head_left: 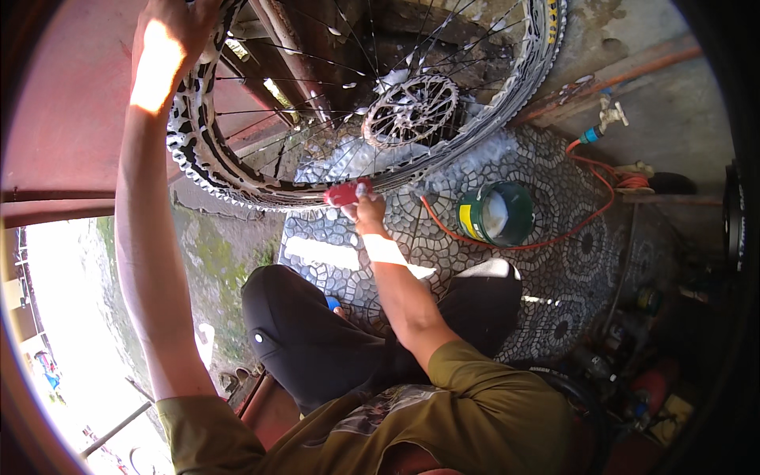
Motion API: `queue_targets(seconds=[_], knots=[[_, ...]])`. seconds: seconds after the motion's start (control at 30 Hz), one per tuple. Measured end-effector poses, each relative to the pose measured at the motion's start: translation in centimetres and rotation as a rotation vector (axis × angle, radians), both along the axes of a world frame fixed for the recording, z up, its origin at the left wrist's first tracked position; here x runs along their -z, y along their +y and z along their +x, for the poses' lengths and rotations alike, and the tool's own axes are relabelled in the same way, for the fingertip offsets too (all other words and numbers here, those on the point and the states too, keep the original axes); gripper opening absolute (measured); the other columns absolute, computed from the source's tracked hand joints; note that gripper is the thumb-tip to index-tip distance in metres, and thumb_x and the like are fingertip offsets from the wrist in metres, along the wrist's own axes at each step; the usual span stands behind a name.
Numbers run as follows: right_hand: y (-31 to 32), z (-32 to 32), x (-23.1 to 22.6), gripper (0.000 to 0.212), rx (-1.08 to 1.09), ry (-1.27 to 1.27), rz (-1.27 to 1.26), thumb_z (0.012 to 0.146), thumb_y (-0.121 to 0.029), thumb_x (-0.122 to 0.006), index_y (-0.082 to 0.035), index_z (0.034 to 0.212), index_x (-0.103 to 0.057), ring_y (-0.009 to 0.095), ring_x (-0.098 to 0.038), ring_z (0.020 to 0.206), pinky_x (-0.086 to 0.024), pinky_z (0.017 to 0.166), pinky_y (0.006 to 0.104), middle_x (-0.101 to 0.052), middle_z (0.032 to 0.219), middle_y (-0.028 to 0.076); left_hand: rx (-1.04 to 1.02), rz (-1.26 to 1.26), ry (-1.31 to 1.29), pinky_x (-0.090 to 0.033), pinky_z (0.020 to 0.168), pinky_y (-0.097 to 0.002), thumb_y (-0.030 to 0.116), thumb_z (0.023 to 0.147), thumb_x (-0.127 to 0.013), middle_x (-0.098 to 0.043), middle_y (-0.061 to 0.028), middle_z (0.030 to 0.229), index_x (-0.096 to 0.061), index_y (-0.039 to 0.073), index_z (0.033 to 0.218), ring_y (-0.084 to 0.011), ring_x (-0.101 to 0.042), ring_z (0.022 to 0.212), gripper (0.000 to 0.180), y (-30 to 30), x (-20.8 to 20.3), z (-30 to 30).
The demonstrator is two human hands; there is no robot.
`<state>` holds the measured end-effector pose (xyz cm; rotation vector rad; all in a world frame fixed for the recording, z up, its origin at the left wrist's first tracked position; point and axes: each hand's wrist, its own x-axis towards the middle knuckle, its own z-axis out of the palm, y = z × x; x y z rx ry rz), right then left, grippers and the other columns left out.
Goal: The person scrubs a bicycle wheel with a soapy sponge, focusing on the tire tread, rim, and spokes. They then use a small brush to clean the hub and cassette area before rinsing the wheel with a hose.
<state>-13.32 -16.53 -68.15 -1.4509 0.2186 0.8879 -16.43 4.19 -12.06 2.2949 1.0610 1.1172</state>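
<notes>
A soapy bicycle wheel point(237, 184) with a knobby tyre fills the upper middle, foam clinging to its tread, spokes and hub. At its centre sits a perforated brake disc point(412, 109). High on the left, my left hand point(176, 36) is closed on the tyre, with some fingertips hidden behind it or cut off by the frame. My right hand point(366, 212) grips a red block-shaped scrubber point(343, 192) and presses it against the lower part of the tyre. Fingers cover part of the scrubber.
A dark green bucket point(518, 214) with foamy water stands right of my right hand. An orange hose point(546, 242) curves around it to a wall tap point(611, 117). Suds lie on the pebble-patterned floor point(586, 277). Dark clutter point(609, 356) sits lower right.
</notes>
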Motion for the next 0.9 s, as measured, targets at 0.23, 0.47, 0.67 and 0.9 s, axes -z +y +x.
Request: queue_targets(seconds=[0.23, 0.47, 0.67, 0.9], knots=[[-3.7, 15.8, -3.7, 0.033, 0.22, 0.103, -0.008, 0.103, -0.03, -0.077, 0.001, 0.105, -0.07, 0.023, -0.077, 0.077, -0.068, 0.062, 0.0399, -0.077, 0.1, 0.015, -0.117, 0.02, 0.053, -0.056, 0.063, -0.0384, 0.037, 0.106, -0.072, -0.078, -0.0169, 0.095, -0.056, 0.007, 0.135, -0.0217, -0.072, 0.072, 0.045, -2.8, -1.4, -0.2], [-3.0, 6.9, 3.1, 0.061, 0.011, -0.021, -0.083, 0.087, -0.048, -0.091, -0.003, 0.125, -0.076, 0.022, -0.075, 0.092, -0.063, 0.086, 0.0431, -0.08, 0.11, 0.013, -0.091, 0.122, 0.125, -0.059, 0.092, -0.0482, 0.043, 0.101, -0.075, -0.077, -0.0263, 0.118, -0.057, 0.005, 0.139, -0.0383, -0.077, 0.109, 0.057, -0.7, -1.1, 0.0], [-7.5, 33.0, -9.0, 0.054, 0.115, -0.604, -0.406, 0.102, -0.041, -0.076, -0.002, 0.135, -0.06, 0.029, -0.067, 0.117, -0.054, 0.104, 0.0451, -0.069, 0.133, 0.017, -0.152, 0.147, 0.13, -0.058, 0.096, -0.0493, 0.043, 0.095, -0.081, -0.075, -0.0265, 0.12, -0.058, 0.002, 0.139, -0.0416, -0.074, 0.112, 0.065, -0.4, -0.4, -0.1], [-18.2, 39.6, -28.9, 0.063, -0.111, -0.349, 0.137, 0.11, -0.058, -0.057, -0.016, 0.156, -0.053, 0.018, -0.069, 0.103, -0.062, 0.076, 0.0388, -0.063, 0.141, 0.002, -0.024, 0.145, -0.272, -0.059, 0.097, -0.0475, 0.038, 0.085, -0.094, -0.068, -0.0235, 0.131, -0.053, -0.001, 0.144, -0.0325, -0.071, 0.116, 0.081, 0.8, 8.0, -9.6]])
